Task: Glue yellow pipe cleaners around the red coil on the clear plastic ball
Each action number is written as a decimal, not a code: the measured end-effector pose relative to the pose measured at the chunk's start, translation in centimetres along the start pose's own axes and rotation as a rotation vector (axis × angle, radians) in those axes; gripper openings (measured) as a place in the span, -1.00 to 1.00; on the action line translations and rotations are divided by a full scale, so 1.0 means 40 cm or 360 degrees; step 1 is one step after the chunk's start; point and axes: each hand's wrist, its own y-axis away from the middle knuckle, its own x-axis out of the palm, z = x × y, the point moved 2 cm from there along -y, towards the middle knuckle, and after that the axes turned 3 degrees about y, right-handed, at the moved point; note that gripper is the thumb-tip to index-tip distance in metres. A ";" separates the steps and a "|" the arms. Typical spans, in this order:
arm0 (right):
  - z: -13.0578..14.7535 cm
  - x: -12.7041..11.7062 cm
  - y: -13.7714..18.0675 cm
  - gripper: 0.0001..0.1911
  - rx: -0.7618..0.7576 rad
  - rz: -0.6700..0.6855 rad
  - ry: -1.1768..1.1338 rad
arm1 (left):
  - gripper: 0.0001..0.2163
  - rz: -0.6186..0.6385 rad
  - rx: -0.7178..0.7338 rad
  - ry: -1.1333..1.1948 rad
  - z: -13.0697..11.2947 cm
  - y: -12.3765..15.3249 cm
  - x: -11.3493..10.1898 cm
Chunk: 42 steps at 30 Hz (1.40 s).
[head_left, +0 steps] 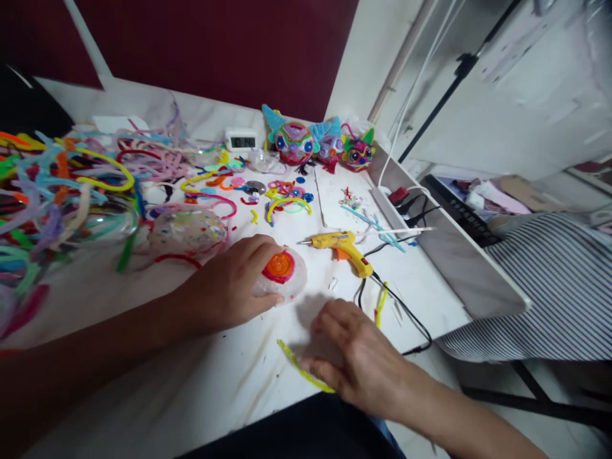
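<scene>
My left hand (234,280) is wrapped round the side of a clear plastic ball (297,280) resting on the white table. A coil of orange pipe cleaner (278,266) with a red-pink rim sits on the ball. My right hand (356,354) hovers lower right, fingers curved and the thumb apart from them. Under its thumb runs a short yellow pipe cleaner (296,362) near the table's front edge; the thumb overlaps it in view, and I cannot tell whether they touch. Just beyond the ball lies a yellow glue gun (342,245), nozzle pointing left.
Loose pipe cleaners (62,185) heap up at the left. Three decorated animal heads (294,143) and a small digital clock (241,139) stand at the back. The glue gun's black cord (406,312) loops at the right, beside a raised panel (459,255). A person in striped clothing (549,287) is beyond.
</scene>
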 end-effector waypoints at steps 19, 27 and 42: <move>0.035 0.113 -0.015 -0.67 -0.0791 -0.0424 0.0046 | -0.50 -0.0300 0.0186 -0.0064 0.004 0.026 0.038; 0.010 0.005 -0.039 -0.69 -0.0438 -0.0224 -0.0177 | -0.51 -0.0373 0.0178 -0.0007 0.011 0.027 0.046; -0.142 -0.011 -0.185 -0.84 0.0128 -0.0635 -0.0553 | -0.39 -0.0081 0.0059 0.0238 0.038 0.021 0.024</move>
